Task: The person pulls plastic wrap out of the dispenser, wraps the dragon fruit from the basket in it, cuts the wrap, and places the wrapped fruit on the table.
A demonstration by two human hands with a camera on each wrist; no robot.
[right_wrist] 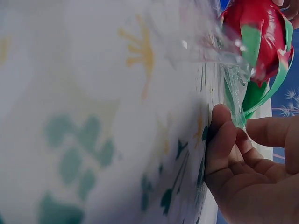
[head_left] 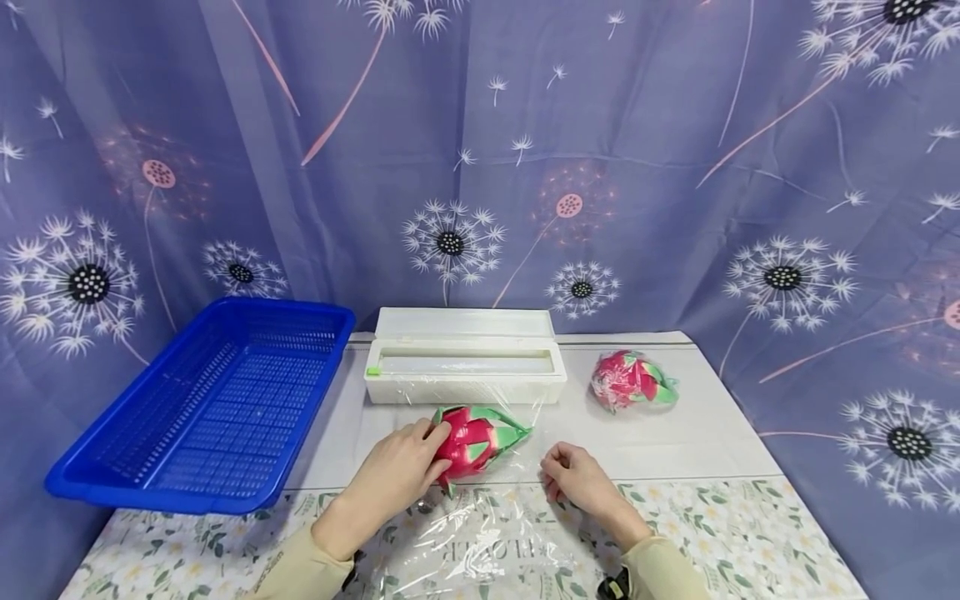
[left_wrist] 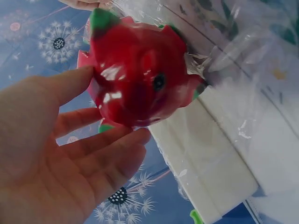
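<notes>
A red dragon fruit (head_left: 471, 446) with green tips lies on clear plastic wrap (head_left: 480, 533) in front of the white wrap box. My left hand (head_left: 401, 458) grips its blunt end; in the left wrist view, the thumb and fingers of that hand (left_wrist: 74, 135) are at the sides of the fruit (left_wrist: 140, 74). To the right of the fruit's green tip, my right hand (head_left: 585, 483) pinches the edge of the wrap. The right wrist view shows the film (right_wrist: 236, 88) running down to the curled fingers of this hand (right_wrist: 252, 163).
Behind the fruit stands the open wrap box (head_left: 465, 390), its lid raised and a roll inside. A second dragon fruit (head_left: 630, 382), covered in film, lies at the back right. On the left is a blue plastic basket (head_left: 300, 442). A dandelion-print curtain (head_left: 495, 108) hangs behind the table.
</notes>
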